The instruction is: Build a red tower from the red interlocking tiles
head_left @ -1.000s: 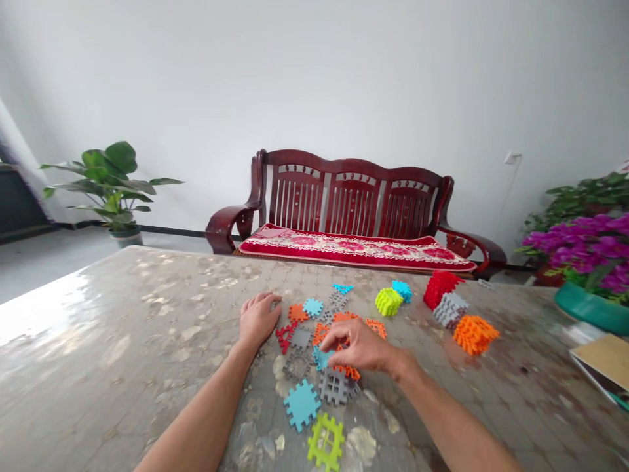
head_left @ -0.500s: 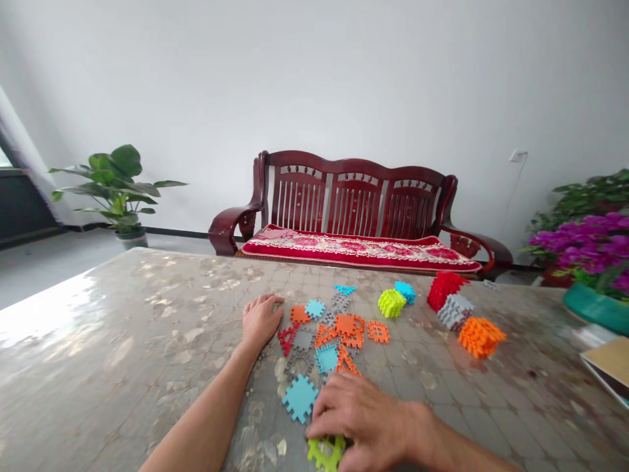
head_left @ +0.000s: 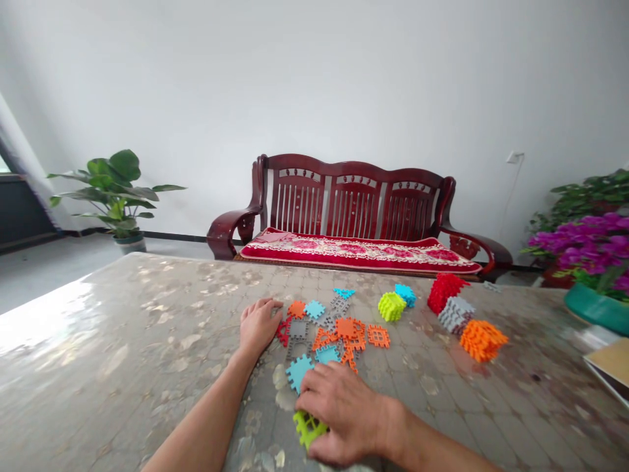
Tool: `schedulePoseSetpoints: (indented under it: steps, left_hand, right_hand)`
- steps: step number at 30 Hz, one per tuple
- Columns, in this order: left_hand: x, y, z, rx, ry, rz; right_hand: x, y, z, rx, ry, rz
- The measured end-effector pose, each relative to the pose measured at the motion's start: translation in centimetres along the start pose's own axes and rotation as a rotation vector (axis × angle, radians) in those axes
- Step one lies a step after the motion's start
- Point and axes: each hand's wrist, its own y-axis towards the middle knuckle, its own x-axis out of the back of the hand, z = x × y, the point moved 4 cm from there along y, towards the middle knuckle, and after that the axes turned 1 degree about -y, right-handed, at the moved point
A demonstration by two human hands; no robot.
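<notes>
My right hand (head_left: 339, 406) is low at the front of the table, its fingers and thumb closed round the edges of a lime-green notched puzzle tile (head_left: 308, 427). Just beyond those fingers lies a light-blue square tile (head_left: 299, 371), partly covered by them. My left hand (head_left: 259, 321) rests on the tabletop with fingers extended, beside a red tile (head_left: 283, 332) at the left edge of the loose pieces. Close by are a grey square tile (head_left: 297, 329), an orange tile (head_left: 296, 309) and another light-blue tile (head_left: 314, 309). More orange tiles (head_left: 346, 327) overlap at the middle.
Stacked tiles stand to the right: lime green (head_left: 392, 307), blue (head_left: 405, 295), red (head_left: 446, 292), grey (head_left: 457, 314) and orange (head_left: 483, 340). A teal flower pot (head_left: 597, 308) stands at the right edge. Beyond the table (head_left: 147, 367) is a wooden bench (head_left: 354, 203).
My right hand has moved slightly left and forward with the lime-green tile. The light-blue, grey and red tiles near it have shifted away from me. My left hand has stayed nearly in place.
</notes>
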Motion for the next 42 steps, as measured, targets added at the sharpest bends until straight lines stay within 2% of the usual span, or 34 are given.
schedulePoseSetpoints:
  steps: [5,10,16,22,28,37,42]
  left_hand:
    - [0.2,-0.1,-0.1,0.012,-0.013,-0.004]
    - [0.3,-0.1,-0.3,0.01,-0.015,0.003]
    - [0.5,-0.2,-0.4,0.002,-0.022,0.002]
    - [0.4,-0.2,-0.4,0.009,-0.02,-0.005]
    - [0.2,0.0,-0.2,0.021,-0.01,-0.015]
    - [0.2,0.0,-0.3,0.02,-0.01,0.002]
    - [0.2,0.0,-0.3,0.017,-0.007,-0.009]
  right_hand:
    - [0.5,1.3,-1.5,-0.093,0.011,0.002]
    - [0.6,2.3,-2.7,-0.038,0.014,0.041]
    - [0.0,3.3,-3.9,-0.074,-0.022,-0.04]
    - [0.0,3.7,-4.1,-0.133,-0.067,-0.124]
    - [0.0,3.5,-4.8,-0.237,-0.064,-0.289]
    - [-0.1,2.7,-7.7,-0.465,-0.131,-0.53]
    - [1.2,0.3,-10.4,-0.628,-0.018,-0.818]
